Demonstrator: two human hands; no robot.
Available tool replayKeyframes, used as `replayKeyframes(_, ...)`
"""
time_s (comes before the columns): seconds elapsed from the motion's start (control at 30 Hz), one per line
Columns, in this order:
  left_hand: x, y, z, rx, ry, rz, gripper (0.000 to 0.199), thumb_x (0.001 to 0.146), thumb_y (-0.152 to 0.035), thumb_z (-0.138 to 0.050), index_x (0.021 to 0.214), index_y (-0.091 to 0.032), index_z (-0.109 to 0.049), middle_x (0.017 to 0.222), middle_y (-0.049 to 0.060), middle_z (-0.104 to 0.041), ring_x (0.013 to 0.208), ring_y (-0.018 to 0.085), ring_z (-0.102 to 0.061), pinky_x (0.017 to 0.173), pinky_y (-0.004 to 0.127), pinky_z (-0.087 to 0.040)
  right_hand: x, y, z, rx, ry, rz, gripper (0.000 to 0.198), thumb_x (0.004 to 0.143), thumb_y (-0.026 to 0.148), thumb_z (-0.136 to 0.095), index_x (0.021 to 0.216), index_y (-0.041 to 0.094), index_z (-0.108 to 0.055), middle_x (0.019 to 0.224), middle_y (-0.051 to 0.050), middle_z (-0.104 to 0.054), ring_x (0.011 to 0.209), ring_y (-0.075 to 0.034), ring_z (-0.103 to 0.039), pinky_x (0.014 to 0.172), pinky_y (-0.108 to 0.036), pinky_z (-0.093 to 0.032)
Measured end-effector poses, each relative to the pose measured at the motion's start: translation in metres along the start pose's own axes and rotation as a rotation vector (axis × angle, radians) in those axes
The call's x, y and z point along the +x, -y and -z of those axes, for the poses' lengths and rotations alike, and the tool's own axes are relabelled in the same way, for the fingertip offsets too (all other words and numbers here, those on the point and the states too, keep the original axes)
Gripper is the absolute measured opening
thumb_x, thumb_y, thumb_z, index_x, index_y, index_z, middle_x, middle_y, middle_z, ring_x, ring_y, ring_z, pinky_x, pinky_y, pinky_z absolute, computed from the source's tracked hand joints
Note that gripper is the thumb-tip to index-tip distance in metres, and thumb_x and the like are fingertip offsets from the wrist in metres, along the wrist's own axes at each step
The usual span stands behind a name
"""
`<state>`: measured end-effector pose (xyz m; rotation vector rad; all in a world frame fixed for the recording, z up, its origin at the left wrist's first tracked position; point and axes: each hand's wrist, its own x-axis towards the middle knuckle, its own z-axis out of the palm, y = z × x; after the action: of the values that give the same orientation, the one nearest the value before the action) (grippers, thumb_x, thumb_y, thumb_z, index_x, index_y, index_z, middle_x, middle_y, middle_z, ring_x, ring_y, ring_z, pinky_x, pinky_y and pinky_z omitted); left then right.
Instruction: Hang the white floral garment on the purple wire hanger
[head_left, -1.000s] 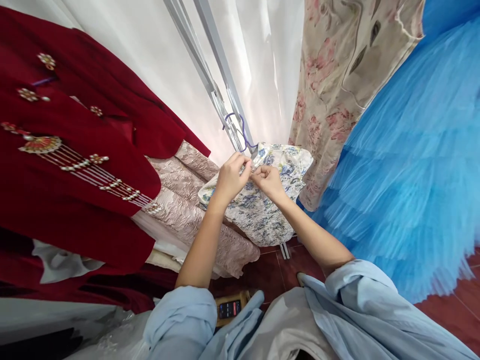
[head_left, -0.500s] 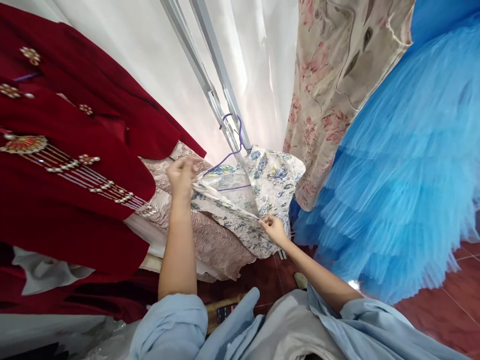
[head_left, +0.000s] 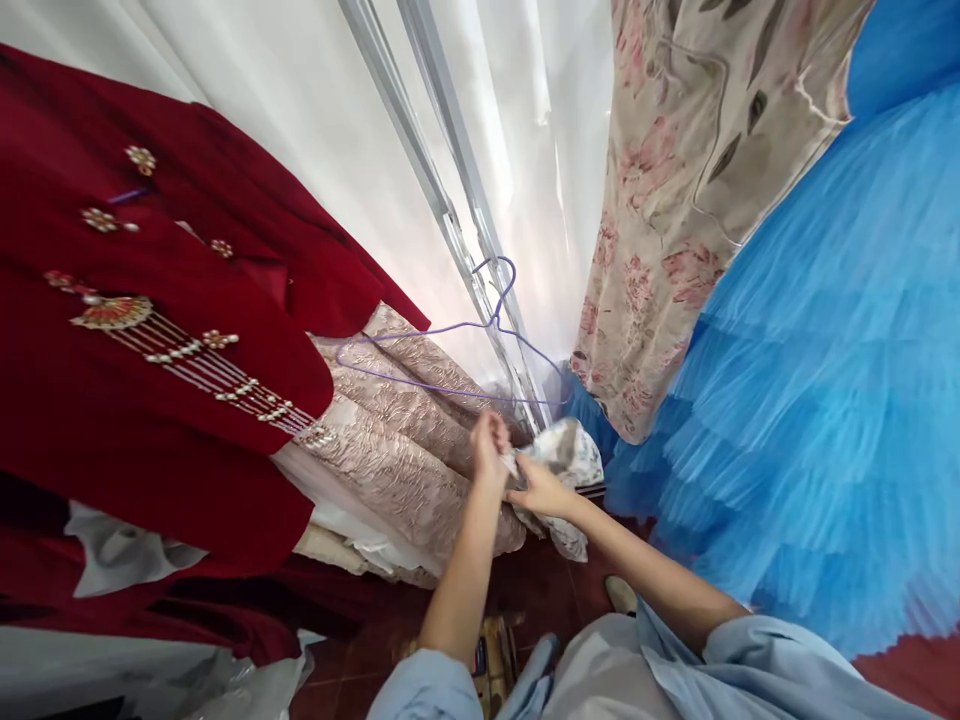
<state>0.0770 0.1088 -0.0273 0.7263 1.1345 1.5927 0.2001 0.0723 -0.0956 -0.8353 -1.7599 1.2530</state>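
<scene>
- The white floral-print garment (head_left: 576, 452) is hanging bunched below the hanger, because the hands are apparently supporting its weight.
- The right hand (head_left: 541, 487) is clamping its cloth between thumb and fingers, barely parted.
- The left hand (head_left: 490, 448), just beside it, is curling its fingers; blur is hiding whether they are gripping cloth.
- Beyond, a bare purple wire hanger (head_left: 496, 321) is hanging by its hook, apparently from a metal stand (head_left: 448, 110).
</scene>
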Motion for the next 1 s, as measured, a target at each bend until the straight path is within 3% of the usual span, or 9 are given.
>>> replayKeyframes(0.1,-0.026,0.03,-0.025,0.095,0.061,-0.05,0.048,0.077,-0.062,-0.072,0.073,-0.016,-0.058,0.059,-0.004,-0.044,0.046,0.005,-0.029,0.043,0.021,-0.019,-0.002,0.006,0.02,0.033,0.132,-0.054,0.004,0.077,0.021,-0.057,0.078,0.017,-0.058,0.076,-0.002,-0.063,0.074,-0.019,-0.055,0.072,-0.031,-0.046)
replayKeyframes(0.17,-0.038,0.036,-0.024,0.18,0.25,-0.073,0.047,0.08,-0.063,-0.069,0.079,-0.016,-0.066,0.069,0.001,-0.055,0.058,0.01,-0.046,0.052,0.021,-0.036,-0.01,0.015,0.045,0.081,0.2,-0.084,0.013,0.083,0.023,-0.051,0.072,0.017,-0.053,0.069,0.001,-0.057,0.067,-0.015,-0.049,0.067,-0.028,-0.042)
replayKeyframes(0.3,-0.062,0.054,0.002,0.393,0.555,0.147,0.059,0.072,-0.074,-0.071,0.087,-0.018,-0.074,0.089,0.009,-0.068,0.087,0.022,-0.06,0.08,0.031,-0.048,-0.033,0.054,0.106,0.116,0.258,-0.055,0.027,0.091,0.036,-0.055,0.072,0.017,-0.055,0.07,0.001,-0.055,0.066,-0.013,-0.047,0.065,-0.026,-0.041)
replayKeyframes(0.47,-0.075,0.069,0.034,0.542,0.696,0.332,0.051,0.067,-0.064,-0.079,0.069,-0.015,-0.068,0.069,0.003,-0.059,0.07,0.019,-0.052,0.066,0.028,-0.041,-0.058,0.104,0.18,-0.076,0.159,-0.044,0.035,0.091,0.047,-0.06,0.073,0.016,-0.062,0.069,0.0,-0.058,0.065,-0.014,-0.05,0.062,-0.024,-0.04)
replayKeyframes(0.67,-0.057,0.007,0.063,0.872,0.519,-0.047,0.01,0.077,-0.026,-0.067,0.077,-0.018,-0.073,0.077,0.002,-0.067,0.076,0.02,-0.057,0.072,0.029,-0.042,-0.09,0.109,0.237,-0.14,-0.087,-0.194,0.038,0.082,0.055,-0.069,0.084,0.017,-0.075,0.078,-0.008,-0.072,0.07,-0.021,-0.064,0.061,-0.028,-0.049)
replayKeyframes(0.73,-0.057,-0.02,0.069,0.857,0.459,-0.156,0.016,0.075,-0.02,-0.063,0.086,-0.02,-0.075,0.084,0.003,-0.071,0.079,0.022,-0.061,0.075,0.03,-0.044,-0.096,0.103,0.245,-0.112,-0.167,-0.24,0.039,0.078,0.056,-0.073,0.081,0.018,-0.076,0.074,-0.008,-0.072,0.063,-0.021,-0.063,0.056,-0.029,-0.049)
replayKeyframes(0.83,-0.06,-0.055,0.067,0.709,0.396,-0.335,0.012,0.072,-0.031,-0.072,0.075,-0.02,-0.069,0.073,0.004,-0.065,0.07,0.021,-0.058,0.069,0.032,-0.045,-0.096,0.093,0.247,-0.061,-0.269,-0.252,0.039,0.073,0.058,-0.076,0.078,0.019,-0.076,0.07,-0.008,-0.071,0.057,-0.02,-0.061,0.05,-0.029,-0.048)
replayKeyframes(0.9,-0.06,-0.074,0.056,0.539,0.402,-0.403,0.032,0.068,-0.046,-0.078,0.065,-0.02,-0.06,0.067,0.003,-0.057,0.07,0.022,-0.057,0.07,0.034,-0.048,-0.091,0.089,0.245,-0.034,-0.304,-0.23,0.037,0.071,0.057,-0.079,0.075,0.02,-0.076,0.068,-0.007,-0.07,0.056,-0.019,-0.06,0.049,-0.029,-0.048)
replayKeyframes(1.0,-0.052,-0.091,0.026,0.358,0.382,-0.317,0.039,0.07,-0.055,-0.078,0.074,-0.02,-0.06,0.087,0.007,-0.063,0.087,0.025,-0.063,0.081,0.037,-0.053,-0.083,0.084,0.241,0.01,-0.348,-0.194,0.034,0.07,0.054,-0.08,0.075,0.02,-0.076,0.067,-0.006,-0.069,0.056,-0.019,-0.06,0.05,-0.028,-0.047)
